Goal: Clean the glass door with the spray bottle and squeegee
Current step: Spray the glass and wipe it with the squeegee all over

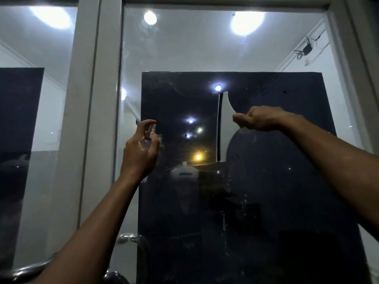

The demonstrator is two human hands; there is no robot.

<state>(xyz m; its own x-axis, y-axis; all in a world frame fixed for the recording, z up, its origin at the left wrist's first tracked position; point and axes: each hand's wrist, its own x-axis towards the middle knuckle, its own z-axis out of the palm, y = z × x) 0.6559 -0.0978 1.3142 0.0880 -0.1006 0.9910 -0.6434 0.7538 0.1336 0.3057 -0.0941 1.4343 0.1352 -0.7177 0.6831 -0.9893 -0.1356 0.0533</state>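
The glass door [205, 58] fills the view, framed in white, and reflects ceiling lights and a dark panel. My left hand [141, 152] grips a small clear spray bottle [148, 138] upright at mid-left, its nozzle toward the glass and the forefinger curled over the top. My right hand [258, 120] holds the handle of a white squeegee [224, 124]. Its long blade stands vertical against the glass, just left of the hand. Both arms reach up from the lower corners.
A white door frame post [90, 119] stands left of the pane, with another glass panel [37, 99] beyond it. A metal door handle [131, 239] shows at the lower left. Streaks and droplets mark the lower glass.
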